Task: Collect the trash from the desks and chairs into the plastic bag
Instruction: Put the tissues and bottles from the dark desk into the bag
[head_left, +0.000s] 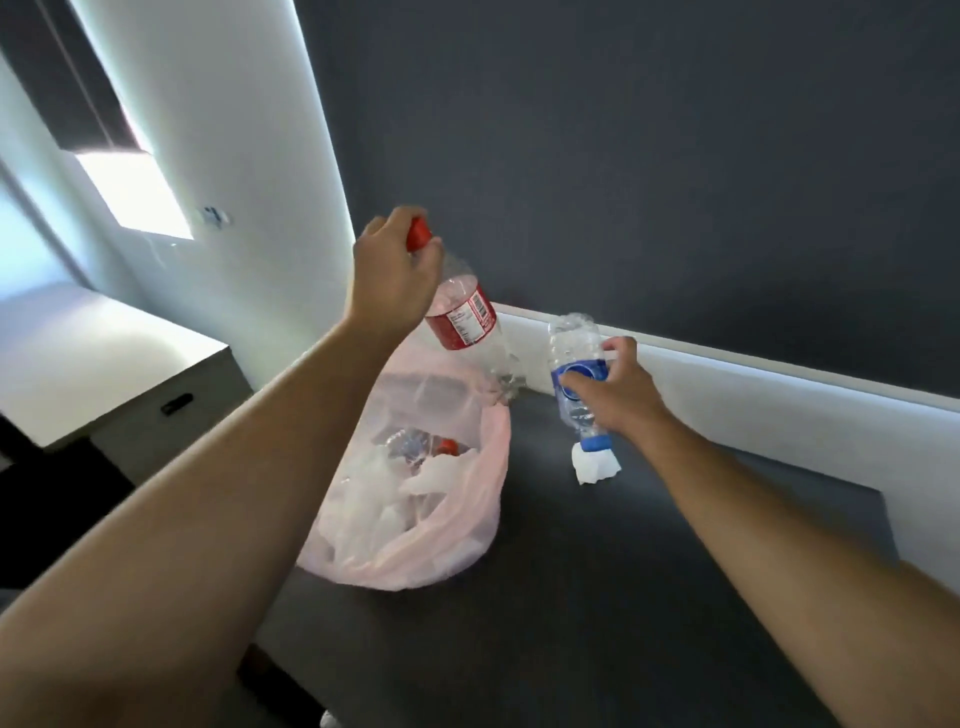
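Dark worktop (623, 597): runs along a dark wall with a pale ledge at its back; it carries the bag and the tissue.
Pale worktop (104, 353): stands apart at the left, under a bright window.
Plastic bag (467, 519): thin and pink, sitting on the dark worktop with its mouth open upward; crumpled white paper and a clear bottle with a red cap lie inside.
Left grip (389, 280): fingers curled round the red cap and neck of the red-label bottle.
Right grip (618, 395): fingers wrapped round the middle of the blue-label bottle.
Red-label bottle (462, 317): clear, tilted, cap up, its base hanging over the bag's far rim.
Blue-label bottle (579, 374): clear and crushed, held upside down just right of the bag, blue cap lowest.
Tissue (595, 467): white, crumpled, on the dark worktop right under the blue cap; whether they touch cannot be told.
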